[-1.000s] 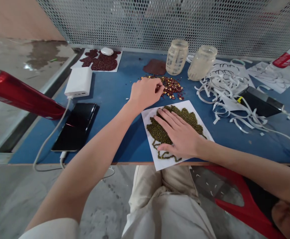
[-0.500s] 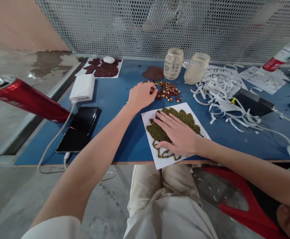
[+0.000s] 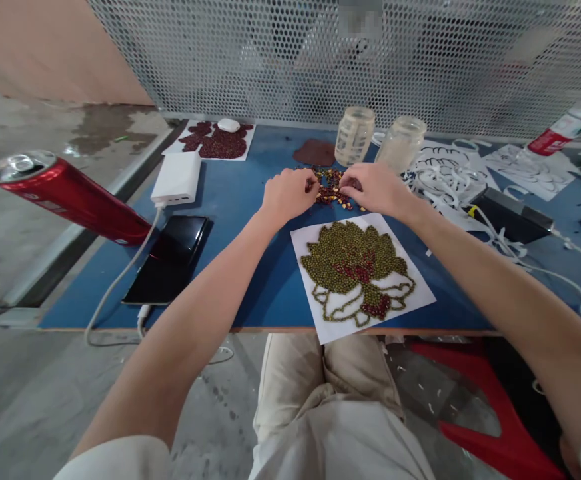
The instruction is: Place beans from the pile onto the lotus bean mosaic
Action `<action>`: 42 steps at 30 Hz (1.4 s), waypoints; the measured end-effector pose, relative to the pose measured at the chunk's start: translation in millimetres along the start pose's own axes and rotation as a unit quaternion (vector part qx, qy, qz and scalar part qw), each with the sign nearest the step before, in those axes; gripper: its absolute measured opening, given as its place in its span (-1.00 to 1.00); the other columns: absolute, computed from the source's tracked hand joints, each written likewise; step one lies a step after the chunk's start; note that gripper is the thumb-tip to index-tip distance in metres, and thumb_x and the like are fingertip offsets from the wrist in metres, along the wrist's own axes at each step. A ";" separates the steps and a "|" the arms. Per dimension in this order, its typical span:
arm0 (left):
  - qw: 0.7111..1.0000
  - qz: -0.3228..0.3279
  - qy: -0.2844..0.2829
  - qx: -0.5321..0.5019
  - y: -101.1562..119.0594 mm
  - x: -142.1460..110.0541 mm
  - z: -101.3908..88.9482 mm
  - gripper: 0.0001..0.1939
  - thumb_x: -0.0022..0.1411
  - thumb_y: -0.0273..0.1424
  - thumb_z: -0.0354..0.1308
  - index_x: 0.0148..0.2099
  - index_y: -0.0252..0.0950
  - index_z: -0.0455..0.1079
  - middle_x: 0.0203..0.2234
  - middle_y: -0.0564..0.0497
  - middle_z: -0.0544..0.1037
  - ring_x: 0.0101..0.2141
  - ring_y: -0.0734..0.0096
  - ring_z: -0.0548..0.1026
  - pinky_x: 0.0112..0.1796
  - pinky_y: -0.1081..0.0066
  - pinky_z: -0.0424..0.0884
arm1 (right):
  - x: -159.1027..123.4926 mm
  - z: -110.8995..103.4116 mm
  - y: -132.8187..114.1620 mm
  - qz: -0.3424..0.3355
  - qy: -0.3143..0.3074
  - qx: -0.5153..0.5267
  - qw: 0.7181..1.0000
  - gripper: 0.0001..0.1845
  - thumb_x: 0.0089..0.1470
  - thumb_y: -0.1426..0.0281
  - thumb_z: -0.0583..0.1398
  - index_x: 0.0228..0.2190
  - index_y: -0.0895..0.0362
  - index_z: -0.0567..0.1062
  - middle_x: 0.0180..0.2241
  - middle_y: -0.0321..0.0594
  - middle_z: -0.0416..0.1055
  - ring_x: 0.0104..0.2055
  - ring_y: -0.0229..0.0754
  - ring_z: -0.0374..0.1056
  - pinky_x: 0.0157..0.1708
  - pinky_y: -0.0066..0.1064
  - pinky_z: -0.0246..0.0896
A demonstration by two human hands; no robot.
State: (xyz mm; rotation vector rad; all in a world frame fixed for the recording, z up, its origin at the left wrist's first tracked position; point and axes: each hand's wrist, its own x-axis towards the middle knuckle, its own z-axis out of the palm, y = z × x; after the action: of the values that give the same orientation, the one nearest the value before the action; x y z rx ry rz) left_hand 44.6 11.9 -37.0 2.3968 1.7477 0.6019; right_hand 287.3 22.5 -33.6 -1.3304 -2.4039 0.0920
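My left hand (image 3: 290,193) is at the left side of a loose pile of mixed beans and corn kernels (image 3: 331,193), its fingers curled together; what they pinch is too small to make out. At the pile's right side, my right hand (image 3: 374,189) also has its fingertips drawn together, and any small thing in them is hidden. Nearer to me lies a white sheet (image 3: 423,293) reaching over the table edge. It bears a flower picture of green beans (image 3: 328,250), with dark red beans (image 3: 358,268) in the middle and at the lower part. Several outlined petals are bare paper inside.
Two clear jars (image 3: 355,137) stand behind the pile, beside a brown patch (image 3: 315,152). On the left are a red can (image 3: 75,200), a phone (image 3: 170,257), a power bank (image 3: 176,179) and a red-bean picture (image 3: 220,143). Paper strips (image 3: 445,180) and a bottle (image 3: 565,127) lie right.
My right hand has lifted off the green-bean picture and moved up to the pile, uncovering the red beans. My left hand stays by the pile. The view has shifted slightly.
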 end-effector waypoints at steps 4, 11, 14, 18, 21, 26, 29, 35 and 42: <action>1.000 0.003 0.002 -0.002 -1.7 -0.6 0.7 -0.65 0.49 -0.20 0.10 0.08 -0.08 0.70 -0.09 -0.16 0.76 -0.11 0.07 0.65 -0.01 0.06 0.52 | 11.4 14.5 12.7 -0.019 -0.035 -0.057 0.998 -0.80 0.32 0.30 0.30 -0.17 0.09 0.74 -0.13 -0.01 0.67 -0.05 0.12 0.56 -0.12 -0.05 0.41; 1.000 0.008 0.004 0.009 -1.7 -0.1 2.5 -0.65 0.48 -0.19 0.11 0.06 -0.09 0.70 -0.10 -0.16 0.76 -0.12 0.06 0.66 -0.03 0.06 0.54 | 17.0 20.8 17.0 -0.014 -0.048 -0.087 0.995 -0.75 0.35 0.28 0.25 -0.17 0.11 0.74 -0.18 0.00 0.66 -0.10 0.11 0.54 -0.14 -0.05 0.39; 1.000 0.004 0.001 0.007 -0.8 -0.6 1.6 -0.66 0.48 -0.18 0.11 0.06 -0.08 0.70 -0.10 -0.15 0.76 -0.11 0.07 0.66 -0.02 0.08 0.54 | 21.0 23.2 17.2 -0.048 -0.059 -0.106 0.991 -0.75 0.32 0.34 0.20 -0.23 0.11 0.70 -0.20 -0.01 0.64 -0.14 0.08 0.53 -0.11 -0.04 0.40; 1.000 0.006 0.002 0.000 -1.3 -1.0 1.1 -0.64 0.49 -0.17 0.11 0.09 -0.07 0.70 -0.06 -0.16 0.76 -0.09 0.04 0.66 -0.01 0.04 0.53 | 25.1 22.9 19.5 -0.064 -0.056 -0.081 0.993 -0.81 0.25 0.39 0.19 -0.28 0.08 0.64 -0.21 0.01 0.62 -0.12 0.11 0.50 -0.02 0.01 0.42; 1.000 0.006 0.001 0.000 -1.9 -0.8 1.1 -0.63 0.49 -0.18 0.10 0.10 -0.05 0.70 -0.07 -0.17 0.75 -0.08 0.03 0.66 0.00 0.02 0.53 | 21.4 16.9 21.8 -0.031 -0.018 -0.013 0.999 -0.84 0.28 0.36 0.17 -0.25 0.05 0.58 -0.19 0.00 0.61 -0.13 0.09 0.47 -0.06 -0.02 0.42; 1.000 0.009 -0.006 -0.002 -1.0 0.0 1.5 -0.65 0.48 -0.18 0.11 0.07 -0.07 0.70 -0.10 -0.16 0.75 -0.09 0.04 0.65 0.00 0.03 0.51 | -4.3 1.1 16.3 -0.012 -0.028 0.102 0.994 -0.79 0.36 0.23 0.15 -0.21 0.04 0.54 -0.28 -0.11 0.59 -0.29 -0.03 0.40 -0.20 -0.11 0.37; 1.000 0.012 -0.006 0.007 -0.6 0.4 2.9 -0.65 0.48 -0.19 0.11 0.08 -0.07 0.70 -0.10 -0.16 0.74 -0.09 0.06 0.65 0.03 0.04 0.51 | -17.5 -1.8 11.2 -0.040 -0.035 0.104 0.993 -0.73 0.40 0.16 0.14 -0.20 0.05 0.54 -0.24 -0.09 0.58 -0.25 0.00 0.42 -0.15 -0.08 0.38; 1.000 0.022 -0.012 0.004 -0.2 -0.5 3.8 -0.68 0.46 -0.23 0.13 0.02 -0.07 0.72 -0.16 -0.15 0.74 -0.09 0.04 0.64 0.01 0.06 0.52 | -13.6 15.5 12.7 -0.096 -0.053 0.055 0.992 -0.69 0.43 0.19 0.08 -0.16 0.04 0.57 -0.09 0.01 0.60 0.00 0.13 0.46 0.09 0.03 0.39; 1.000 0.024 -0.018 0.000 -1.8 -0.4 2.5 -0.70 0.45 -0.24 0.16 0.01 -0.05 0.72 -0.16 -0.11 0.72 -0.08 0.06 0.65 0.04 0.07 0.51 | -12.6 20.1 16.7 -0.103 -0.037 0.038 0.993 -0.72 0.43 0.26 0.11 -0.14 0.02 0.62 -0.08 -0.03 0.61 0.05 0.14 0.47 0.14 0.03 0.36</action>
State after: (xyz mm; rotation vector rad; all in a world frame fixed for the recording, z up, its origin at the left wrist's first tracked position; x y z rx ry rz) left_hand 43.9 12.4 -40.0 2.4410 1.6808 0.5600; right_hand 299.3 23.9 -60.0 -1.0563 -2.5579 0.1782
